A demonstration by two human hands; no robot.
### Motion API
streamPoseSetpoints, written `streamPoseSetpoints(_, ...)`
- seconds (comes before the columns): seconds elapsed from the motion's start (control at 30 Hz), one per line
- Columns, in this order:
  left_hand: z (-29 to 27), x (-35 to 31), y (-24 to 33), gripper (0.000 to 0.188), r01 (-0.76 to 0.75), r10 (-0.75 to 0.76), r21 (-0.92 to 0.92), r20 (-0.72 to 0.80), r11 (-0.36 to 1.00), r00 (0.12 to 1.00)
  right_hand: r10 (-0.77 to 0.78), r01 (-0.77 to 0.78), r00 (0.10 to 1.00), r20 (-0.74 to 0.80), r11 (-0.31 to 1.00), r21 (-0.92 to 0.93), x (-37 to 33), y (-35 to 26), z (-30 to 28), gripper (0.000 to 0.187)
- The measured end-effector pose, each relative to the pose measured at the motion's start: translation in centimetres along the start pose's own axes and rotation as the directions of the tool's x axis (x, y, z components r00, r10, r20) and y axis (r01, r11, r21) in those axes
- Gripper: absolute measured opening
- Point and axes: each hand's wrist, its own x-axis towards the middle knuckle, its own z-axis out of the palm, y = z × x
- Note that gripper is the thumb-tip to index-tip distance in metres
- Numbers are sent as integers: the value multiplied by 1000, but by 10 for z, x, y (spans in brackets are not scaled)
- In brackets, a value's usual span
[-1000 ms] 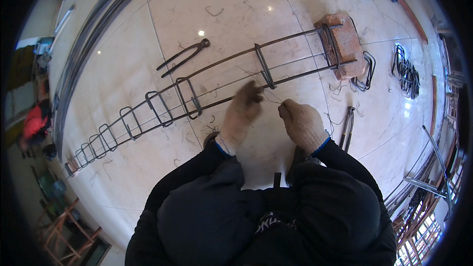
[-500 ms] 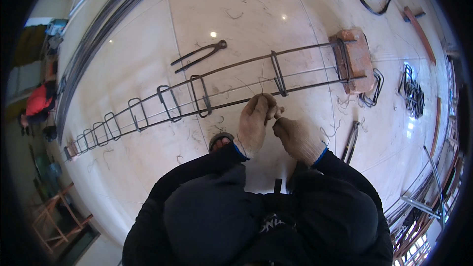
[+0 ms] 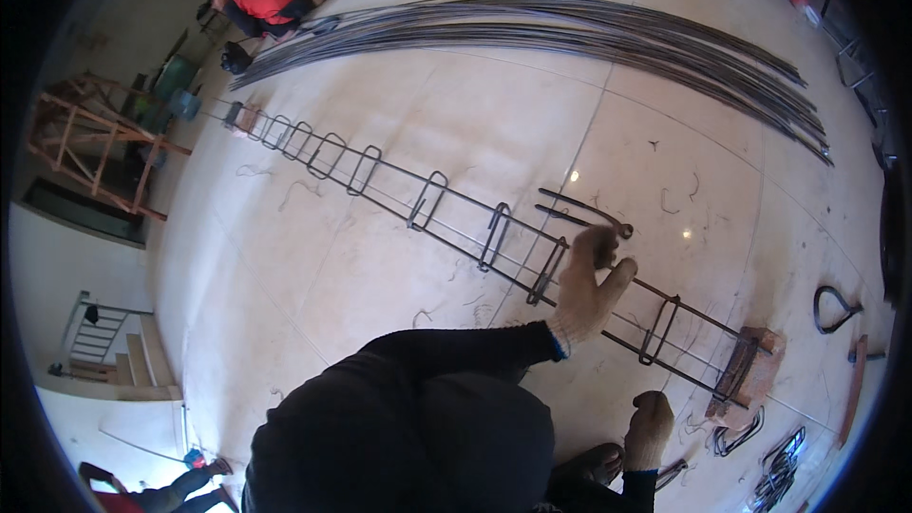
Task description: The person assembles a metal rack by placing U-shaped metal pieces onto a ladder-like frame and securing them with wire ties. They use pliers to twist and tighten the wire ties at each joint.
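Observation:
My gloved left hand (image 3: 591, 287) is over the steel rebar cage (image 3: 456, 199), thumb spread from the bent fingers, with nothing visible between them. Just beyond its fingertips, a pair of pincers (image 3: 573, 200) lies on the floor; I cannot tell whether hand and tool touch. My gloved right hand (image 3: 649, 429) is low on the near side of the cage, its fingers curled closed; what they hold, if anything, is hidden. Several bent stirrups, such as one near the right end (image 3: 659, 331), ring the long bars. That end rests on a brick (image 3: 760, 380).
Long steel bars (image 3: 532, 33) lie bundled across the far floor. Loose stirrups (image 3: 781, 470) and a black wire loop (image 3: 836, 310) lie at right. A person in red (image 3: 266, 5) crouches at far left; another person's legs (image 3: 180, 494) show at lower left. Wire scraps dot the floor.
My hands have parted from close together. The left has reached forward over the cage towards the pincers; the right has drawn back. My view has turned left, bringing the bar bundle into fuller sight.

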Motion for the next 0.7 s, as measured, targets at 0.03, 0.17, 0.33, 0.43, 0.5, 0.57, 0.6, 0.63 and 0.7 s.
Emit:
streamPoseSetpoints(0.03, 3, -9, 0, 46, 296, -292, -16, 117, 955, 949, -34, 34, 997, -72, 999, -3, 4, -2, -3, 15)
streamPoseSetpoints(0.17, 14, -70, -53, 40, 494, -254, -98, 763, 864, 595, -308, 310, 951, 35, 946, -96, 17, -22, -18, 13)
streamPoseSetpoints(0.33, 14, -93, -47, 54, 800, -407, -355, 717, 484, 565, 5, -16, 990, 141, 997, 77, 21, -74, -7, 29)
streamPoseSetpoints(0.43, 14, -47, -13, 58, 790, -531, -515, 589, 334, 609, -76, 60, 983, 167, 993, 101, 23, -65, -31, 31)
streamPoseSetpoints(0.5, 10, -23, -4, 58, 787, -504, -537, 611, 302, 610, -136, 123, 985, 107, 985, 119, 15, -56, -35, 36)
streamPoseSetpoints(0.57, 3, -9, -3, 57, 775, -402, -510, 664, 372, 630, -163, 164, 986, 11, 986, -16, 16, -56, -35, 35)
streamPoseSetpoints(0.6, 3, -9, -1, 57, 757, -470, -511, 594, 406, 653, -185, 181, 982, -31, 979, -89, 18, -55, -36, 35)
streamPoseSetpoints(0.63, 4, -8, 8, 57, 743, -535, -508, 518, 436, 668, -107, 101, 994, -37, 986, -130, 20, -53, -37, 33)
streamPoseSetpoints(0.7, 3, -2, 17, 56, 698, -594, -533, 390, 478, 704, 45, -55, 998, -54, 975, -213, 22, -42, -42, 31)
